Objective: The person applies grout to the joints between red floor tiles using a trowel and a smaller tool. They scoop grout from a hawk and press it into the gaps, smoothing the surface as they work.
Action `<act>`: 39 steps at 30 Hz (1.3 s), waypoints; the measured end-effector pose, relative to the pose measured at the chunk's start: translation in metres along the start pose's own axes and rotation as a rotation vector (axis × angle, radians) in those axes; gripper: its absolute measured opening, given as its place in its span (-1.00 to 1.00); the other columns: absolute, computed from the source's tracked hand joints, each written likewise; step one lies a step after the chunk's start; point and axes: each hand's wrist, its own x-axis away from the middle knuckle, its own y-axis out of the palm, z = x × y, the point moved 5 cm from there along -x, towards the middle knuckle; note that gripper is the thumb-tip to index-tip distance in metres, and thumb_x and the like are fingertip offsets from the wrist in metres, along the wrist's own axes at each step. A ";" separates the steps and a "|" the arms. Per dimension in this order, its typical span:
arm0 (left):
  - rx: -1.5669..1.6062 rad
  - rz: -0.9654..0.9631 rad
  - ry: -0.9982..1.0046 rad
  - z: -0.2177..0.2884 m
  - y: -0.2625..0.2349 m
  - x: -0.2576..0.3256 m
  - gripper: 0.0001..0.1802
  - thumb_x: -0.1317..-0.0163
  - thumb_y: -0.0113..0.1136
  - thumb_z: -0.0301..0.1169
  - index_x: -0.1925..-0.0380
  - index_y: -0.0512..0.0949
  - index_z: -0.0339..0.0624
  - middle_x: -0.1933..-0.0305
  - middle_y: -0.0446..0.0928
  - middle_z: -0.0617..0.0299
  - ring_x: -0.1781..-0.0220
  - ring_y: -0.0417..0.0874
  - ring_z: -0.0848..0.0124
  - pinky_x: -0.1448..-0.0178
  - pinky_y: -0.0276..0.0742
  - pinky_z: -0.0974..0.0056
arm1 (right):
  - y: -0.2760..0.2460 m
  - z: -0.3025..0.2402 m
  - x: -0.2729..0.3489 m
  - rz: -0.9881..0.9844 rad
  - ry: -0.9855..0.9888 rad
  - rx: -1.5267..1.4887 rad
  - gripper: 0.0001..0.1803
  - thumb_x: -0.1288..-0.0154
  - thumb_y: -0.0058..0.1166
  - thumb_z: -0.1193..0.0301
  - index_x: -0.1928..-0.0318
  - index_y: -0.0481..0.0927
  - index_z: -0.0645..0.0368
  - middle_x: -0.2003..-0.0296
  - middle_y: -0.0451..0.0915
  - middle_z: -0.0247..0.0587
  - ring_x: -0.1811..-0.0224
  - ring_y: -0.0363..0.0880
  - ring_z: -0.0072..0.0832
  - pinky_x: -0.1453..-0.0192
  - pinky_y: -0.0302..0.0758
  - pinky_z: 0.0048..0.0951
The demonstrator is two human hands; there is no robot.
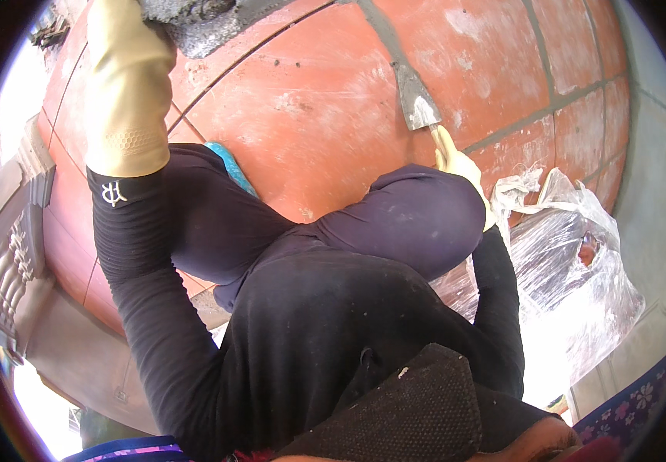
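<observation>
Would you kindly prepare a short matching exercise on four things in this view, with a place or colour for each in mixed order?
Things:
1. scraper
2. clear plastic wrap
3. floor tiles
4. rough grey lump

Places or colours:
A. orange-red, with whitish smears
B. at the top edge of the picture, beside the gloved left hand
C. handle held in the gloved right hand
D. crumpled, to the right of the right forearm

Right pairs: 1-C, 2-D, 3-A, 4-B
</observation>
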 end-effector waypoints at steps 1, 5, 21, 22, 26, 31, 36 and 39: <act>-0.008 -0.004 0.008 0.001 0.000 0.001 -0.52 -0.57 -0.14 -0.20 -0.29 0.39 -0.31 -0.19 0.55 0.03 -0.14 0.61 0.30 -0.23 0.54 0.21 | 0.000 0.004 0.005 -0.020 0.011 -0.003 -0.38 -0.45 0.04 0.28 -0.48 0.24 -0.20 0.16 0.71 0.00 0.13 0.71 -0.06 0.01 0.58 -0.08; -0.013 -0.013 0.028 0.002 0.002 -0.001 -0.52 -0.56 -0.13 -0.19 -0.29 0.39 -0.31 -0.19 0.55 0.03 -0.14 0.61 0.30 -0.23 0.54 0.21 | 0.002 0.013 0.023 -0.039 0.018 -0.019 -0.35 -0.45 0.05 0.28 -0.50 0.20 -0.19 0.04 0.70 -0.07 0.05 0.70 -0.12 -0.05 0.58 -0.13; -0.055 -0.051 0.108 0.007 0.013 -0.003 -0.50 -0.56 -0.12 -0.18 -0.30 0.38 -0.31 -0.19 0.55 0.02 -0.14 0.61 0.30 -0.23 0.53 0.21 | 0.009 0.070 0.097 -0.131 0.144 -0.134 -0.25 -0.38 0.09 0.15 -0.54 0.18 -0.20 0.11 0.68 0.00 0.09 0.69 -0.06 -0.05 0.57 -0.15; -0.054 -0.052 0.111 0.007 0.014 -0.003 -0.50 -0.56 -0.12 -0.18 -0.30 0.38 -0.31 -0.19 0.55 0.02 -0.14 0.61 0.30 -0.23 0.53 0.21 | 0.012 0.077 0.101 -0.180 0.206 -0.092 -0.24 -0.36 0.10 0.12 -0.53 0.19 -0.20 0.13 0.67 0.02 0.10 0.69 -0.05 -0.05 0.57 -0.14; -0.070 -0.050 0.127 0.010 0.014 0.000 -0.50 -0.56 -0.12 -0.18 -0.30 0.38 -0.32 -0.19 0.55 0.02 -0.14 0.61 0.30 -0.23 0.53 0.21 | 0.023 0.086 0.106 -0.195 0.312 -0.076 -0.27 -0.39 0.09 0.13 -0.53 0.19 -0.25 0.08 0.67 0.07 0.10 0.70 -0.01 -0.03 0.57 -0.08; -0.072 -0.062 0.146 0.014 0.016 -0.001 -0.49 -0.56 -0.12 -0.17 -0.30 0.38 -0.32 -0.19 0.55 0.02 -0.14 0.61 0.29 -0.23 0.53 0.21 | 0.016 0.055 0.059 0.058 0.201 -0.387 -0.34 -0.46 0.04 0.20 -0.51 0.21 -0.21 -0.03 0.64 0.16 -0.02 0.66 0.05 -0.05 0.56 -0.05; -0.081 -0.065 0.163 0.019 0.017 0.000 -0.49 -0.56 -0.11 -0.17 -0.31 0.37 -0.32 -0.19 0.55 0.02 -0.14 0.61 0.29 -0.23 0.53 0.21 | 0.012 0.042 0.017 -0.058 0.246 -0.280 -0.38 -0.47 0.03 0.28 -0.49 0.24 -0.15 -0.05 0.63 0.14 -0.02 0.64 0.07 -0.06 0.56 -0.09; -0.081 -0.062 0.163 0.019 0.018 -0.003 -0.49 -0.56 -0.11 -0.17 -0.31 0.37 -0.32 -0.19 0.55 0.02 -0.14 0.61 0.29 -0.23 0.53 0.21 | 0.015 0.037 0.029 0.033 0.073 -0.237 -0.36 -0.46 0.06 0.31 -0.50 0.24 -0.17 -0.05 0.64 0.12 0.03 0.67 0.05 -0.03 0.57 -0.13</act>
